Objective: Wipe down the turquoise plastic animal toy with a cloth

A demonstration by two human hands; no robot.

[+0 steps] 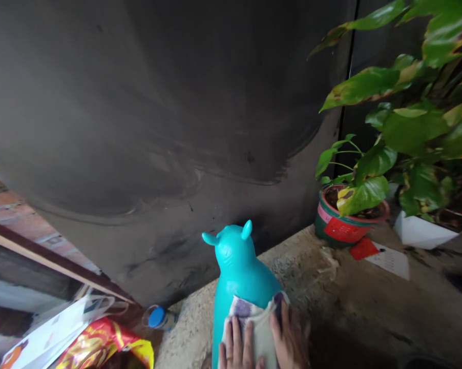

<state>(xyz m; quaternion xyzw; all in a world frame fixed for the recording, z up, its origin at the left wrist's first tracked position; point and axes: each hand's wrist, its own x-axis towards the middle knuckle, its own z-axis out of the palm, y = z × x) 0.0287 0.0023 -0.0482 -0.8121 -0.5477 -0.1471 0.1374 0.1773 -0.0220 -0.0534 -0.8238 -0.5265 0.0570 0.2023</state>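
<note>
A teal rubbery animal toy (234, 279) with two small ears stands upright at the bottom middle, its head towards the dark wall. A pale cloth with purple patches (258, 319) lies over its back. My left hand (238, 351) rests flat on the cloth, fingers spread and pressing it against the toy. Along the cloth's right edge, my right hand (291, 341) has its fingers over a bunched purple corner. That hand is partly smeared by motion. The lower part of the toy is hidden by the cloth, my hands and the picture's edge.
A dark, smudged wall panel (169, 128) rises ahead. Potted plants stand at right, in a green-and-red pot (338, 228) and a white planter (423, 233). Papers (388, 260) lie on the concrete floor. At lower left are a blue-lidded jar (160, 318) and a red-yellow packet (104, 344).
</note>
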